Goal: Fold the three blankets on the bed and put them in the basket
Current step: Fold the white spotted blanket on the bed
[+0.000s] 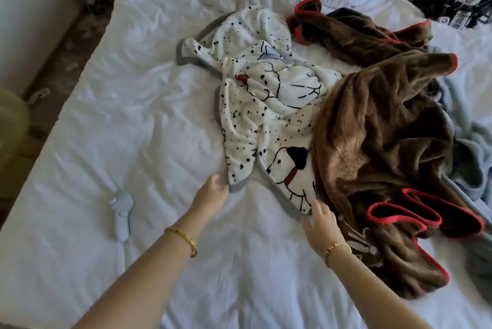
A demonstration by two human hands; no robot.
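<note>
Bed (149, 121): white rumpled duvet.
Dalmatian blanket (266, 105): crumpled, just beyond both hands.
Left hand (211, 193): relaxed, fingertips at its grey corner.
Right hand (320, 225): spread, touching its near edge.

We're seeing a crumpled white fleece blanket w/ black spots & dog drawings (266, 105) lying mid-bed, a rumpled brown plush blanket w/ red trim (386, 147) overlapping its right side, and a pale blue blanket (471, 126) bunching at far right.

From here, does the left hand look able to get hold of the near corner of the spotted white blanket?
Probably yes. The left hand is right at the grey-edged corner of the spotted white blanket, with only bare sheet around it. The brown blanket overlaps only the far right side.
</note>
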